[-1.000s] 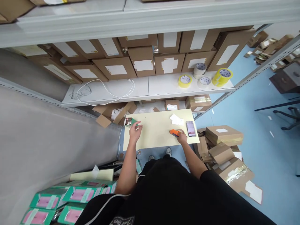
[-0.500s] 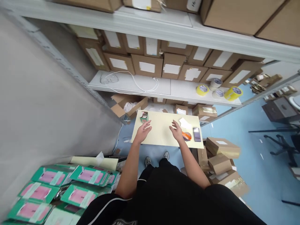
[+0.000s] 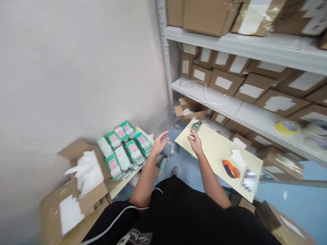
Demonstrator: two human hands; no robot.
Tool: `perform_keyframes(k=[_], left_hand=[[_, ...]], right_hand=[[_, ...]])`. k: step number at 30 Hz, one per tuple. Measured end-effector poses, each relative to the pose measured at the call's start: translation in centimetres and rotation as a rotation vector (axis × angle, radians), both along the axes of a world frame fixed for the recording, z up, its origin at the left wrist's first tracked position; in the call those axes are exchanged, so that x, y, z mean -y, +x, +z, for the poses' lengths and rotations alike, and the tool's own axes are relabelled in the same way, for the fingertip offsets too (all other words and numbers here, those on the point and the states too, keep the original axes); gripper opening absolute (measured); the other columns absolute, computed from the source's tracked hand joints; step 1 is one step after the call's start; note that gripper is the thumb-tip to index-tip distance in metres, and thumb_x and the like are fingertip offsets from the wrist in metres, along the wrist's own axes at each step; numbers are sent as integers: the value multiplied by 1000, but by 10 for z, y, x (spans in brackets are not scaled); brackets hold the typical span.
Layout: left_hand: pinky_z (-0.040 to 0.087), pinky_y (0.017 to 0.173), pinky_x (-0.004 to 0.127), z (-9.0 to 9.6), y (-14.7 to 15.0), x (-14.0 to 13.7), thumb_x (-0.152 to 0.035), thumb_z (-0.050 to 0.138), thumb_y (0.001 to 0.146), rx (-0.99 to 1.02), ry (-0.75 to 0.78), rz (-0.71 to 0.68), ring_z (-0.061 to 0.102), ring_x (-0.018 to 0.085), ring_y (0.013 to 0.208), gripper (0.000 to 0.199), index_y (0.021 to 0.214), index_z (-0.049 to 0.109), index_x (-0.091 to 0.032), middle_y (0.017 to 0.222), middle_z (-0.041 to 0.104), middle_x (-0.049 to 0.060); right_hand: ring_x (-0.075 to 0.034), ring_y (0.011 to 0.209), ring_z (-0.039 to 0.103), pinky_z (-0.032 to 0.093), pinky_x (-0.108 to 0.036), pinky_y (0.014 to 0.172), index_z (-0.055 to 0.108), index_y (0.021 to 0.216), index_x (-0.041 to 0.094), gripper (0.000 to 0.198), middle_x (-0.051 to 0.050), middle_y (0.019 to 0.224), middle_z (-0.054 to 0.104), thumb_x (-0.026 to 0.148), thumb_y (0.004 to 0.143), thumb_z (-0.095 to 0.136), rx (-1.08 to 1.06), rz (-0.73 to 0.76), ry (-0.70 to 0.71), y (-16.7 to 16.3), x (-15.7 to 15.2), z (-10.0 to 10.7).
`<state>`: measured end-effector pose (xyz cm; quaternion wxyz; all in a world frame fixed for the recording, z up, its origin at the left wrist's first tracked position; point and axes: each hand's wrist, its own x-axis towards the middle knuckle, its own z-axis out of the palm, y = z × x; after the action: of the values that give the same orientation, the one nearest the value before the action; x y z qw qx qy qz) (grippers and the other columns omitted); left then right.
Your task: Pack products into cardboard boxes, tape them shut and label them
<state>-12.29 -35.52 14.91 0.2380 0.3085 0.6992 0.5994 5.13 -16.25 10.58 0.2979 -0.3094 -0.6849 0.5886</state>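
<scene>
My left hand (image 3: 160,143) is held in the air, fingers apart and nothing in it, near several green-and-pink packages (image 3: 133,149) laid out on the left-hand table. My right hand (image 3: 195,142) also hangs empty, fingers spread, over the left edge of the cream tabletop (image 3: 212,143). Just beyond its fingertips stands a small green box (image 3: 196,126) with an open top. Farther right on that tabletop lie an orange and dark object (image 3: 230,169), probably a tape dispenser, and some white paper (image 3: 238,157).
A cardboard box (image 3: 98,177) with white wrapping stands at the lower left. Shelves (image 3: 245,110) full of labelled cartons rise at the right, with tape rolls (image 3: 288,126) and a white cable. An open carton (image 3: 192,109) sits behind the tabletop. A power strip (image 3: 172,148) lies on the floor.
My view has turned left, so the shelves and cream tabletop now lie to the right, and the green-and-pink packages are nearer the middle. Both hands stay raised, apart and empty.
</scene>
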Motion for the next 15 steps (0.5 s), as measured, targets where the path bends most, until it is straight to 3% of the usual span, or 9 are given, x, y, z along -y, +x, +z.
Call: perform_keyframes(k=[8, 15], left_hand=[[54, 107, 40, 1, 58, 120, -39, 65, 94, 23, -162, 209, 55, 29, 141, 53, 144, 62, -23, 153, 59, 11], [51, 111, 42, 9, 76, 203, -42, 66, 93, -23, -142, 400, 55, 29, 140, 58, 147, 59, -22, 155, 57, 13]], right_hand=[[-32, 139, 55, 54, -48, 108, 54, 153, 28, 71, -12, 159, 51, 57, 90, 66, -10, 296, -159, -5, 96, -35], [-34, 142, 54, 52, -51, 110, 54, 154, 25, 77, -14, 161, 49, 59, 86, 68, 4, 474, -167, -16, 155, -28]])
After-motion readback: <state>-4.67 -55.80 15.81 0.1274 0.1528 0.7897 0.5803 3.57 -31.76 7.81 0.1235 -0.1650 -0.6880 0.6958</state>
